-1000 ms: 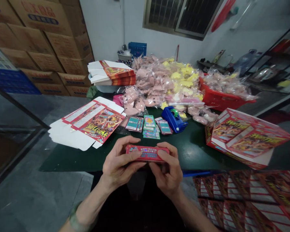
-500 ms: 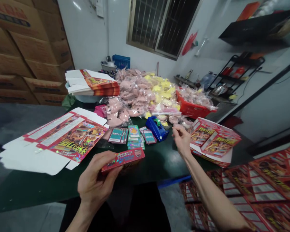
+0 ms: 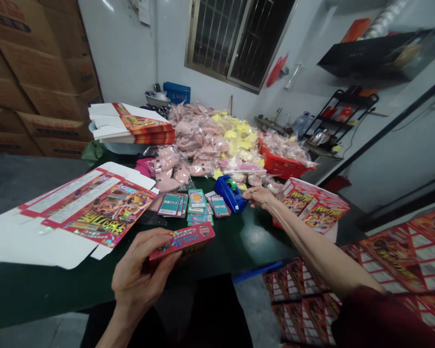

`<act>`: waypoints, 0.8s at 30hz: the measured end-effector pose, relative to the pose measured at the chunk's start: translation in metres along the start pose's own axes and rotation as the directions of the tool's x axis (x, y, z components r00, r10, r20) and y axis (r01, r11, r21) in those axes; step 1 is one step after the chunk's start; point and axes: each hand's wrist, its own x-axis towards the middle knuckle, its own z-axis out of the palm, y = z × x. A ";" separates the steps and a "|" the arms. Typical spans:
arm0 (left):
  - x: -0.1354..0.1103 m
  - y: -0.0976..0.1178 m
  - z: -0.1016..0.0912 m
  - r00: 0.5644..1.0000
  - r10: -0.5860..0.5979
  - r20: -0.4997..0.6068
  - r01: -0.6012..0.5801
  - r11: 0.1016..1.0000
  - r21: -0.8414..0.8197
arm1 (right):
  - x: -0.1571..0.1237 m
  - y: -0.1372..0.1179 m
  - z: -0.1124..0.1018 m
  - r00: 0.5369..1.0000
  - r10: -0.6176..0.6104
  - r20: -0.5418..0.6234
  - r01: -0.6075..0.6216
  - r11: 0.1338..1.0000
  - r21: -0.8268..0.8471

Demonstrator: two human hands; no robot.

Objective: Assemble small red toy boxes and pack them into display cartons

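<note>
My left hand (image 3: 139,278) grips a small red printed box (image 3: 183,241) by its near end, above the front edge of the dark green table (image 3: 253,241). My right hand (image 3: 258,196) reaches out across the table, its fingers pinched together at the right end of a blue tape dispenser (image 3: 231,193). What the fingers hold, if anything, is too small to make out. Several teal and pink cards (image 3: 191,205) lie just left of the dispenser.
Flat unfolded red cartons (image 3: 76,212) lie at the left, a stack of them (image 3: 130,124) behind. Bagged pink and yellow toys (image 3: 217,140) pile at the back by a red basket (image 3: 280,166). Assembled red boxes (image 3: 311,205) sit right; more cartons (image 3: 391,270) fill the lower right.
My right hand let go of the small red box and reached forward to the tape dispenser. My left hand keeps the box. The view swung to the right.
</note>
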 end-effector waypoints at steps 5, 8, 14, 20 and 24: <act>0.000 -0.002 0.001 1.000 0.007 -0.018 -0.008 1.000 -0.025 | -0.017 0.009 0.008 0.999 0.034 -0.028 -0.027 0.973 0.229; 0.000 -0.002 0.000 1.000 -0.006 -0.024 0.006 0.999 -0.035 | -0.032 0.023 0.012 0.994 -0.017 -0.109 0.056 0.929 0.365; 0.003 0.000 0.001 0.999 0.007 -0.037 -0.009 0.999 -0.048 | -0.051 0.060 0.025 0.984 0.017 -0.177 0.063 0.898 0.435; 0.002 -0.001 0.003 0.999 -0.019 -0.049 0.016 0.998 -0.065 | -0.042 0.073 0.035 0.983 0.098 -0.153 -0.051 0.958 0.283; 0.004 0.001 0.003 0.998 -0.042 -0.048 0.040 0.998 -0.054 | -0.038 0.070 0.032 0.975 0.046 -0.215 -0.010 0.987 0.162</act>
